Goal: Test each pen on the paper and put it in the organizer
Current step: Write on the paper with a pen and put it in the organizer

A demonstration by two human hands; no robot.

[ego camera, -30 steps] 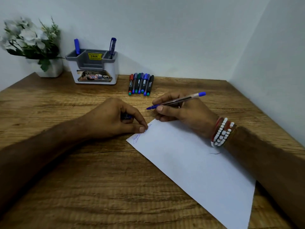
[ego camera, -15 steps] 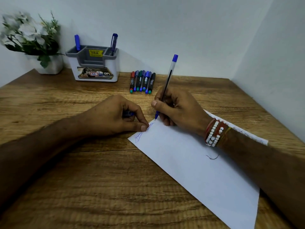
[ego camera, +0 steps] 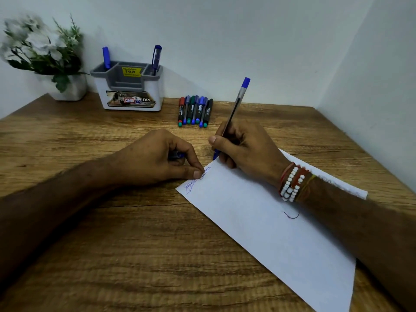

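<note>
**A:** What is shown of the setting?

**B:** A wooden bench (ego camera: pixel 112 244) is set into a corner of pale walls (ego camera: pixel 225 41). A white-and-grey organizer (ego camera: pixel 130 95) is placed at the back, beside a potted plant (ego camera: pixel 42 55). One blue pen (ego camera: pixel 105 57) is stood in its left compartment and a second pen (ego camera: pixel 156 57) in its right.

**A:** Which step is in hand?

**B:** The testing is judged to be under way. A clear pen (ego camera: pixel 236 104) is held steeply by the right hand (ego camera: pixel 245 149), with the fingers (ego camera: pixel 221 140) closed round its lower barrel in a writing grip. Its tip is brought to the far corner of the paper (ego camera: pixel 270 233), which is laid slantwise on the bench. Whether contact is made cannot be told. Blue scribbles (ego camera: pixel 198 179) are already seen along that edge.

**A:** And the left hand (ego camera: pixel 153 161)?

**B:** The paper's edge is pinned under one fingertip. The other fingers are curled round a small blue piece, taken to be the cap (ego camera: pixel 176 154), though most of it is hidden.

**A:** What is called for next?

**B:** A short stroke is needed, with the sheet kept pinned. After that the cap would have to be refitted, and the pen lifted over the row of markers (ego camera: pixel 195 111) and dropped upright into a compartment. The markers, laid just right of the organizer, are judged to be untested.
</note>
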